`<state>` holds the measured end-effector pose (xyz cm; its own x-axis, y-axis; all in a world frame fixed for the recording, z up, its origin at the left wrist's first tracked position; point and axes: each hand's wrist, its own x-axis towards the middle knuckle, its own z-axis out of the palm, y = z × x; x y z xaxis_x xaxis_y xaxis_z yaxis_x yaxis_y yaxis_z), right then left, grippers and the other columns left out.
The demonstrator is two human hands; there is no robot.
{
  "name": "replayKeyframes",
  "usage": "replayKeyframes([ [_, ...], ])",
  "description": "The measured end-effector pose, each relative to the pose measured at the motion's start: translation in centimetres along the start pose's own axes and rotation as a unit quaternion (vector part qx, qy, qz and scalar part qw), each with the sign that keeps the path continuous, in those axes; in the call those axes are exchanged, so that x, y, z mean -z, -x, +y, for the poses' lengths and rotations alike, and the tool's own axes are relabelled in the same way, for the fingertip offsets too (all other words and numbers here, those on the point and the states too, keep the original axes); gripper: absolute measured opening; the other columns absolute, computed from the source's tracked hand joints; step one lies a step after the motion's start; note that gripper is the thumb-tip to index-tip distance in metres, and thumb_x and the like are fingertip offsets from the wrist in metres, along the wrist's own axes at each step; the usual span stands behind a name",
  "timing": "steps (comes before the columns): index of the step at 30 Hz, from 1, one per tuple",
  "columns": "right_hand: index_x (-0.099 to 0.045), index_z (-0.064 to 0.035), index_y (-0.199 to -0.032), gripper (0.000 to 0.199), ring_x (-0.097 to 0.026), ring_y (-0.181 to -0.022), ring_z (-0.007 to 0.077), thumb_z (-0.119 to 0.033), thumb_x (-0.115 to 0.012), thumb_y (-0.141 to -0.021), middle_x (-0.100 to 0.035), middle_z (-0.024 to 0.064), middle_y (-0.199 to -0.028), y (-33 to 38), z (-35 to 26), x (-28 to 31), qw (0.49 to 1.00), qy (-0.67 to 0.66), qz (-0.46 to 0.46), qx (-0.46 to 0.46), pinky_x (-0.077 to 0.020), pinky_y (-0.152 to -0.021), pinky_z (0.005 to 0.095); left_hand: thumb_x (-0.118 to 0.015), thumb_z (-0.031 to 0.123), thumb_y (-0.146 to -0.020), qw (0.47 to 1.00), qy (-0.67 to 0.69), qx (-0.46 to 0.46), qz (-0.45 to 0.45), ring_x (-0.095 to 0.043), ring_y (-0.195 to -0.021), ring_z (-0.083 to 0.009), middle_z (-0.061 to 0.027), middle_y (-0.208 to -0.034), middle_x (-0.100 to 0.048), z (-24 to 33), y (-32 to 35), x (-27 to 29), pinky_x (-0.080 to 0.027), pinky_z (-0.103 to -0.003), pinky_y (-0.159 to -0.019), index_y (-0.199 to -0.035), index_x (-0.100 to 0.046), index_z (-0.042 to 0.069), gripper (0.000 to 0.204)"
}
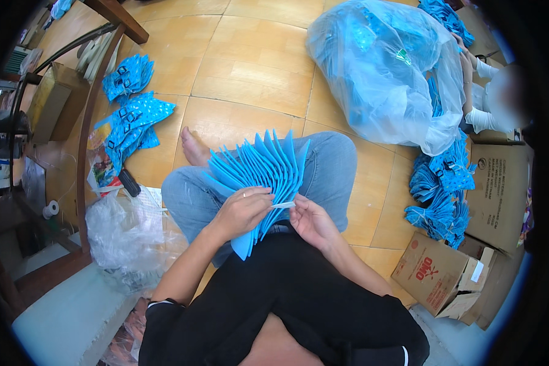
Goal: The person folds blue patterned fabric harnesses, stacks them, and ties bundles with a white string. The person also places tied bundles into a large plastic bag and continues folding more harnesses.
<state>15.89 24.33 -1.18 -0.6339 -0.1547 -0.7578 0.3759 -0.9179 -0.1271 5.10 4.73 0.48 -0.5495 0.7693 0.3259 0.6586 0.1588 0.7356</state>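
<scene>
At the centre of the frame, over the crossed legs in blue jeans point(192, 189), a bundle of blue sheets point(265, 161) fans out above and narrows to a gathered waist, with a shorter tail below. The left hand point(247, 212) is curled around that waist, while the right hand point(313, 222) pinches the end of a white strip point(282, 205) lying across it. The bundle looks light, with soft, thin layers that keep a crease yet would probably splay or slide if gripped by their loose edges; the gathered waist seems the surest hold, firm but not crushing. The strip looks thin and pliable, best taken by fingertips at its end. Similar blue piles lie at the upper left point(137, 122) and right point(439, 195), below a filled clear plastic bag point(372, 85) at the upper right.
</scene>
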Motion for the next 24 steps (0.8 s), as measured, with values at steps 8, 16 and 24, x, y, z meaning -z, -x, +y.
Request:
replayKeyframes([
  [8, -0.049, -0.0028, -0.12, 0.033, -0.059, -0.081, 0.0105, -0.018, -0.06, -0.093, -0.06, 0.0011, -0.088, 0.0, -0.5, -1.3, 0.973, 0.191, 0.041, 0.122, -0.0487, -0.072, 0.0246, -0.064, 0.01, -0.088, 0.882, -0.001, 0.295, 0.368, -0.057, -0.082, -0.0141, -0.003, -0.087, -0.061, 1.7, 3.0, -0.8, -0.047, -0.027, -0.076, -0.09, -0.062, 0.005, 0.005],
  [16, -0.049, -0.0039, -0.119, 0.041, -0.054, -0.066, 0.0094, -0.037, -0.056, -0.095, -0.055, 0.0031, -0.076, -0.5, -0.8, -2.1, 0.86, 0.475, 0.085, 0.166, -0.0444, -0.057, 0.025, -0.047, 0.024, -0.101, 0.713, 0.384, 0.475, 0.344, -0.056, -0.086, -0.0106, -0.003, -0.094, -0.06, -1.7, 4.8, -6.9, -0.046, -0.027, -0.078, -0.095, -0.052, 0.009, 0.018],
  [24, -0.052, 0.0024, -0.124, 0.048, -0.059, -0.077, 0.0146, -0.034, -0.06, -0.094, -0.066, 0.0114, -0.096, -0.3, -3.3, -1.1, 0.765, 0.614, 0.045, 0.188, -0.0483, -0.074, 0.0293, -0.05, 0.022, -0.1, 0.737, 0.336, 0.487, 0.327, -0.057, -0.075, -0.0078, -0.0004, -0.081, -0.062, -3.0, 4.8, -4.7, -0.046, -0.024, -0.067, -0.088, -0.054, 0.007, 0.02],
])
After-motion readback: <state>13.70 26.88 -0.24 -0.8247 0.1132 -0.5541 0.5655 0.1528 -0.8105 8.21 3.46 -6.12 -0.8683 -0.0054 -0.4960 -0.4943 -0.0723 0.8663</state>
